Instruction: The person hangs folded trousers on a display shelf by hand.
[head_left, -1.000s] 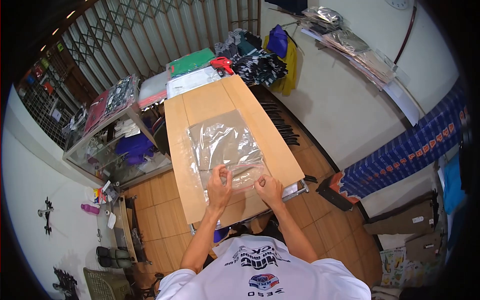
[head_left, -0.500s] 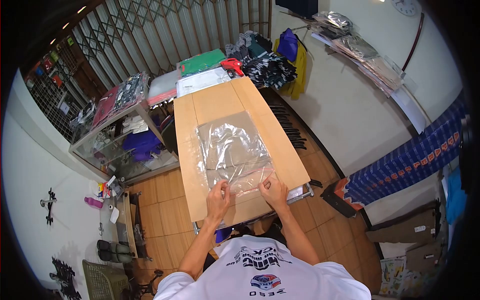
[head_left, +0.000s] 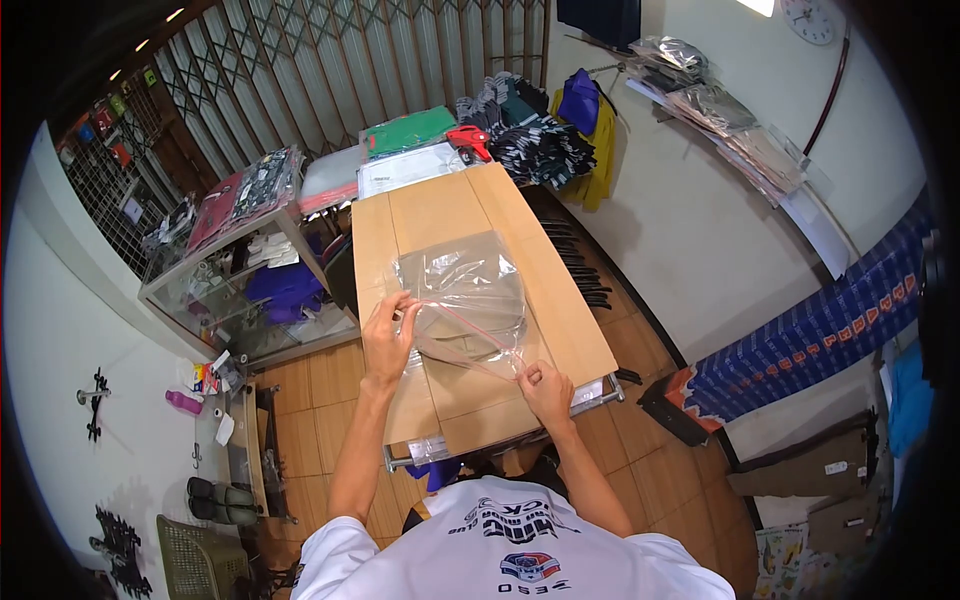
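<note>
A clear plastic bag [head_left: 470, 290] with a folded grey-brown item inside lies on the cardboard-topped table [head_left: 575, 330]. A red line runs along the bag's near opening, slanting from upper left to lower right. At the bag's left edge, my left hand [head_left: 390, 335] pinches one end of that red-lined edge. My right hand [head_left: 546, 393] has its fingers closed on the other end, at the bag's lower right corner. Between the two hands the edge is stretched and slightly lifted.
Beyond the table's far end are a red tape dispenser [head_left: 469, 142], a green packet [head_left: 412, 131] and a pile of dark gloves [head_left: 535, 135]. A glass cabinet [head_left: 240, 270] stands left. At right leans a long blue box [head_left: 800, 330].
My left hand has moved up and to the left, drawing the bag's left end of the red-lined edge with it. My right hand has shifted only slightly.
</note>
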